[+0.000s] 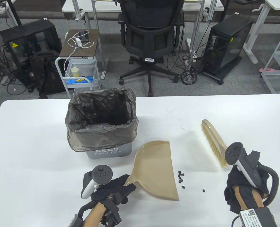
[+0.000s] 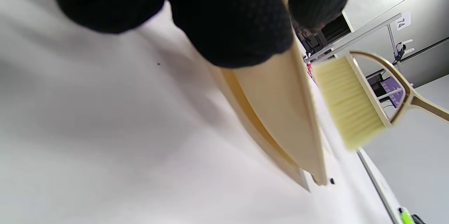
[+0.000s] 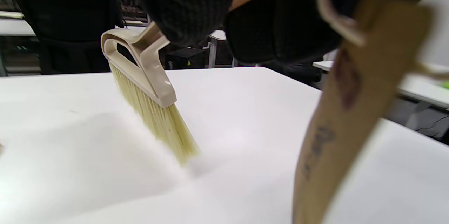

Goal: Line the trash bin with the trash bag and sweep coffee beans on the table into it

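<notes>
A grey trash bin (image 1: 111, 151) stands left of centre, lined with a dark trash bag (image 1: 102, 113) folded over its rim. My left hand (image 1: 117, 190) grips the handle of a beige dustpan (image 1: 157, 170) whose open edge faces right, toward several coffee beans (image 1: 181, 177) on the white table (image 1: 35, 141). One more bean (image 1: 203, 190) lies further right. My right hand (image 1: 242, 183) holds the handle of a beige brush (image 1: 214, 141); its pale bristles (image 3: 158, 119) hover just over the table to the right of the beans. The dustpan (image 2: 280, 112) and the brush (image 2: 350, 97) also show in the left wrist view.
Behind the table stand an office chair (image 1: 151, 30), a small cart with a paper cup (image 1: 74, 71), two black computer cases (image 1: 227, 45) and tangled cables on the floor. The table's far edge runs just behind the bin.
</notes>
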Available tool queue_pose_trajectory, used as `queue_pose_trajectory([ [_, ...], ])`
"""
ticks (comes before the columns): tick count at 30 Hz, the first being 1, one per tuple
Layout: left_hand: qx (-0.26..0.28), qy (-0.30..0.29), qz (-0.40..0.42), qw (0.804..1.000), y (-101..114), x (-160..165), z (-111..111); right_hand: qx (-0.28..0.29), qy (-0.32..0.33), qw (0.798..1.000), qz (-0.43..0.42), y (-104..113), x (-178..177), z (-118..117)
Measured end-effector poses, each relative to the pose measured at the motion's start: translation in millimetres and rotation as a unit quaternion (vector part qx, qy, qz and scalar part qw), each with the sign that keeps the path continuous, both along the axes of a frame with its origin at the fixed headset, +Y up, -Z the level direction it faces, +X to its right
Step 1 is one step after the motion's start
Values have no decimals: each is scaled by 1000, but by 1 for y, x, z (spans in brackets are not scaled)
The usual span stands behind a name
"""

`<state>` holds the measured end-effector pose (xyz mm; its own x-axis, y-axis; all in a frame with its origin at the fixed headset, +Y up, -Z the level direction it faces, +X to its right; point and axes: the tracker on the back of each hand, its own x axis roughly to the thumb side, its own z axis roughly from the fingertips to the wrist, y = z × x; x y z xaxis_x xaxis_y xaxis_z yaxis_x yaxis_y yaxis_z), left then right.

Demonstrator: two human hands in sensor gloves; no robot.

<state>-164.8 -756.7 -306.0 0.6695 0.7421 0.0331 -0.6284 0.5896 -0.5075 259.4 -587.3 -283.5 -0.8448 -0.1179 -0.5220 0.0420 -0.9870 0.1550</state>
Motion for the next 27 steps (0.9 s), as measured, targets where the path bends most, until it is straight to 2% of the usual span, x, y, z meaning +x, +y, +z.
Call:
queue_pose_trajectory([
  [3,10,1,0,1000,0,3,2,-43,-19,999,9,-8,-2,4],
  [7,16,-7,-8,1000,1,6,4,-109,-13,993,-36,-16,-10,10],
  [15,11,-15,-33,999,1,8,4,-160,39,982,-92,-20,-42,27],
  [27,-4,-23,-20,1000,-1,10,3,-158,88,969,-165,-17,-75,28],
])
